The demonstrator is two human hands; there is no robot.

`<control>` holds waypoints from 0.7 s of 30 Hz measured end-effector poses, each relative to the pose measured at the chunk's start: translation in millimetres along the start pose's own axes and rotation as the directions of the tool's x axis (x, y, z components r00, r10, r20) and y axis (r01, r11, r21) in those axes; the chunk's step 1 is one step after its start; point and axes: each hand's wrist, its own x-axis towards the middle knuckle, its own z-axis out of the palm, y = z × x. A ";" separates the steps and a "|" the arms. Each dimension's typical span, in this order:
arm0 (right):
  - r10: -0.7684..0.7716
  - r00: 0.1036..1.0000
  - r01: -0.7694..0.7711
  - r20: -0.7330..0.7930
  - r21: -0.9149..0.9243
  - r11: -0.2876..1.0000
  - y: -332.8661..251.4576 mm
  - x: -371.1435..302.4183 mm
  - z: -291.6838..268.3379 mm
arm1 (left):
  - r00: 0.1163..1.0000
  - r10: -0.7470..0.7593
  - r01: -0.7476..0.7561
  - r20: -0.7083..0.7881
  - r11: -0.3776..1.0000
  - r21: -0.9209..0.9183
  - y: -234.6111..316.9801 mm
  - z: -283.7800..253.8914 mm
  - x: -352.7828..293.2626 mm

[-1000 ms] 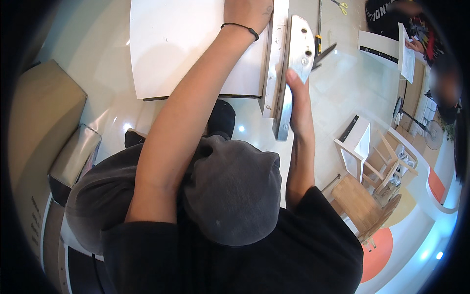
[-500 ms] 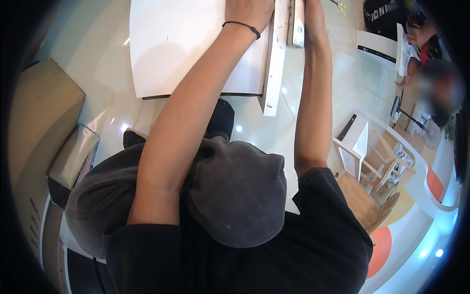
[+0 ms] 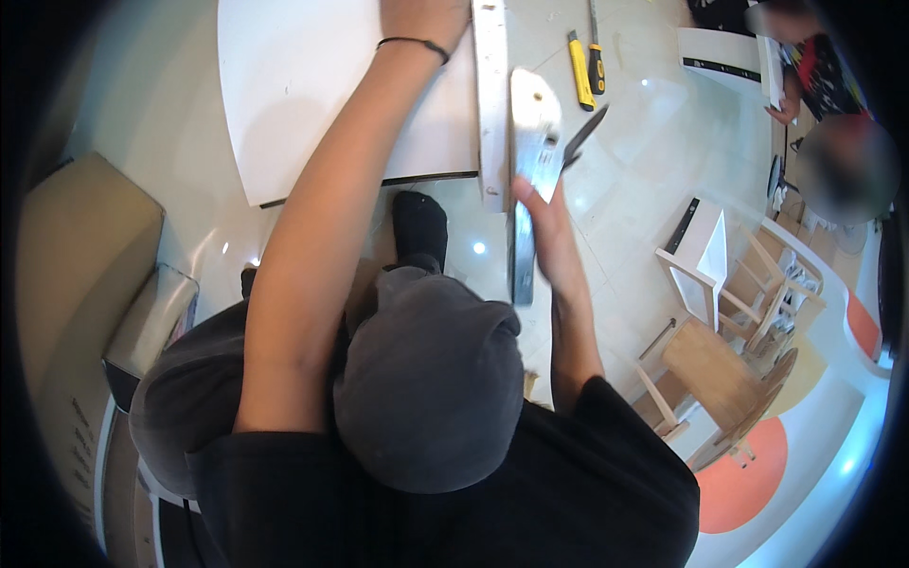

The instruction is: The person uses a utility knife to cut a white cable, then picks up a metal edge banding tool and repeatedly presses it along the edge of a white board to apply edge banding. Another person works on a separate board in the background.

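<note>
My left hand (image 3: 426, 21) lies over a large white panel (image 3: 303, 104), against a narrow white strip (image 3: 490, 104) along the panel's right side. Its fingers run out past the top edge, so what they do is hidden. A dark cord circles that wrist. My right hand (image 3: 552, 232) is closed around a long silver bar (image 3: 536, 142) with a rounded, holed upper end and a dark lower part. The bar is upright in the picture, just right of the strip. Beside it juts a dark pointed blade-like piece (image 3: 587, 134); whether my hand holds it I cannot tell.
On the tiled floor to the right lie a yellow utility knife (image 3: 580, 71) and a screwdriver (image 3: 596, 68). Another person (image 3: 824, 76) handles white panels at far right. A white furniture piece (image 3: 699, 260) and wooden chairs stand right; cardboard boxes (image 3: 90, 256) stand left.
My right hand has come down toward me with the silver bar, which was by the strip's upper part. The view has shifted, bringing the utility knife and screwdriver in. My left hand stays at the strip.
</note>
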 end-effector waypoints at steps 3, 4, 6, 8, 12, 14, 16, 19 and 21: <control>0.128 0.990 -0.133 0.059 0.085 0.987 16.8 -36.1 -2.2 | 1.000 -0.001 0.002 0.013 0.998 -0.064 -4.2 -1.7 5.2; 0.174 0.984 -0.178 0.043 0.107 0.978 22.1 -41.2 -2.5 | 0.999 -0.030 0.032 0.026 0.996 -0.080 -5.0 -3.7 7.5; 0.122 0.992 -0.122 0.013 0.198 0.973 32.0 -43.5 -2.9 | 0.997 -0.076 0.080 0.024 0.969 -0.235 -4.9 -8.2 12.0; 0.135 0.991 -0.127 -0.017 0.249 0.960 39.5 -38.9 -3.2 | 0.951 -0.060 0.202 0.304 0.865 -0.460 -6.8 -20.2 13.7; 0.065 0.997 -0.053 -0.035 0.267 0.962 42.8 -25.4 -5.3 | 0.882 0.046 -0.067 0.469 0.997 0.028 -3.7 -35.2 13.7; -0.019 1.000 0.020 -0.004 0.199 0.980 39.0 -20.6 -6.2 | 0.837 0.015 -0.041 0.546 0.999 0.035 -2.5 -40.3 16.9; -0.067 0.998 0.063 0.021 0.140 0.988 33.4 -17.2 -6.1 | 0.814 0.019 -0.032 0.580 0.999 0.012 -1.4 -44.1 22.2; -0.107 0.993 0.103 0.048 0.087 0.991 26.2 -13.4 -5.4 | 0.756 0.030 -0.032 0.654 0.999 -0.008 -0.8 -53.1 30.9; -0.114 0.992 0.110 0.058 0.071 0.991 23.6 -11.6 -6.3 | 0.708 0.074 -0.069 0.702 0.997 -0.035 -0.2 -60.4 38.2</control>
